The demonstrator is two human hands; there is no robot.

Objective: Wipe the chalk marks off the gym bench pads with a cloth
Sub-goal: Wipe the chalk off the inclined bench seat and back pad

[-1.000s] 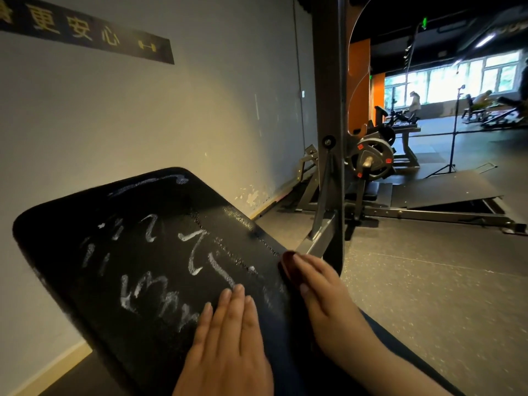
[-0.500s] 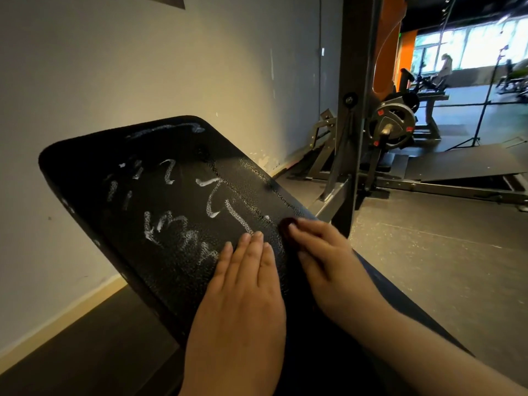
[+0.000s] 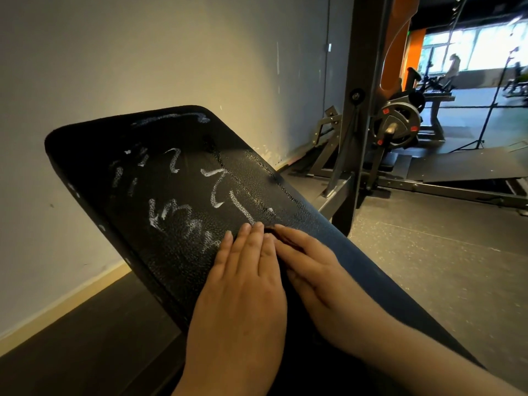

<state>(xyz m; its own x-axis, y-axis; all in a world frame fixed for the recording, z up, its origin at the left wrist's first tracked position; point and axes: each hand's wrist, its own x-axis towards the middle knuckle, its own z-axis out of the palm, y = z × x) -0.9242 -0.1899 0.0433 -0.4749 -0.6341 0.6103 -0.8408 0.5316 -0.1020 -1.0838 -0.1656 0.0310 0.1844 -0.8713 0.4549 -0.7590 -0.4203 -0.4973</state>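
I see a big pale wall behind the bench pad. The pad is a black, bumpy slab with round corners, tilted up. White chalk marks squiggle across its middle, just past the fingertips. The left hand lies flat on the pad, fingers straight. The right hand lies beside it, its straight fingers pressing a small dark red bit, maybe the cloth; I cannot tell. A moment ago the hands were apart; now they touch.

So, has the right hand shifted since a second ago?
Yes: the right hand slid left across the bench pad, from its edge toward the chalk stroke.
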